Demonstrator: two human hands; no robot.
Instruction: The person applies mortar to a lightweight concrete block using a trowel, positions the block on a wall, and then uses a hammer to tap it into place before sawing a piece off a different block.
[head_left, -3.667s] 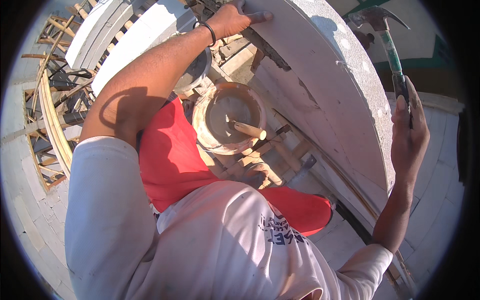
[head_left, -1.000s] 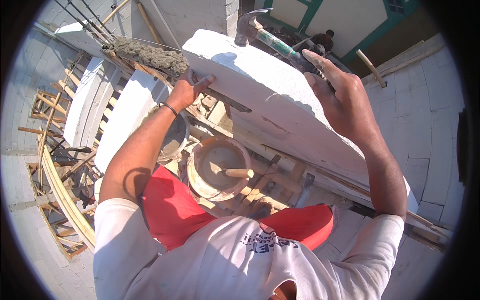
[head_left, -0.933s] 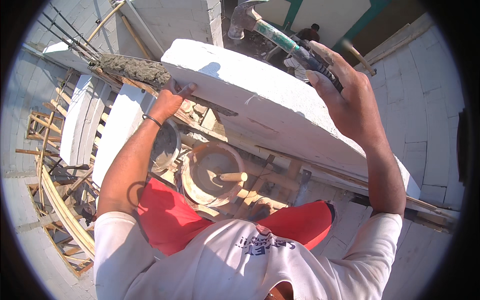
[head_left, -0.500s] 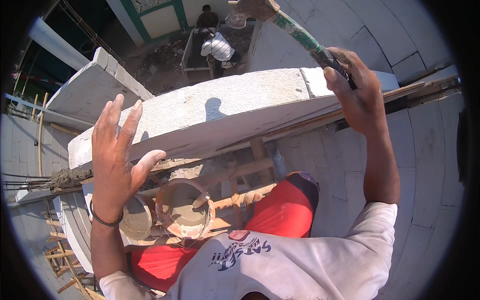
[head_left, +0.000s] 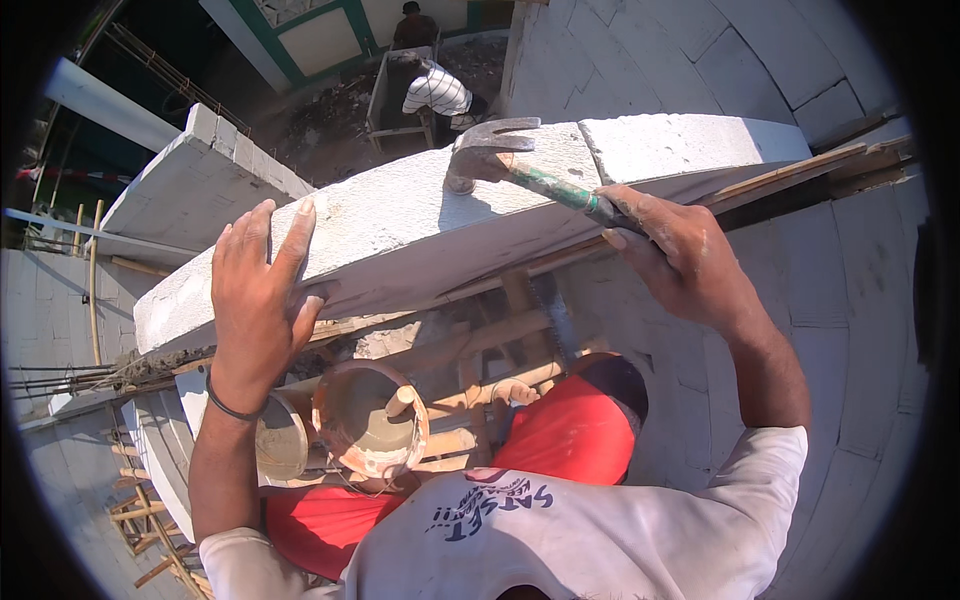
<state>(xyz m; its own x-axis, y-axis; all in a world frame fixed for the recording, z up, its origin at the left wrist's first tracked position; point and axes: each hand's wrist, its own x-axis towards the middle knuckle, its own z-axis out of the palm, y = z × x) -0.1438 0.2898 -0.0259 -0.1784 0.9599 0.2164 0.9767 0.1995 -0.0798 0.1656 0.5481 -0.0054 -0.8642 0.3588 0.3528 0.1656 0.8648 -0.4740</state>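
My right hand (head_left: 665, 250) is wrapped round the grip of a claw hammer (head_left: 555, 186) with a worn green handle. The hammer's head rests against, or just over, the top of a long white lightweight block (head_left: 385, 215); its claw points away from me. Against the near upper edge of that block lies my left hand (head_left: 255, 285), fingers stretched out and thumb apart, holding nothing. A second white block (head_left: 690, 142) sits end to end with the first on the right, a thin joint between them.
Below the wall are an orange-rimmed bucket (head_left: 420, 440) of grey mortar with a handle sticking out, another mortar container (head_left: 280, 440), and bamboo scaffold poles (head_left: 515, 330). Block walls (head_left: 790, 270) rise at right. Beyond, a person in a striped shirt (head_left: 438, 92) bends near another person.
The hammer has swung down and left from its raised position to the long block's top. My left hand has shifted right and come down against the block's edge.
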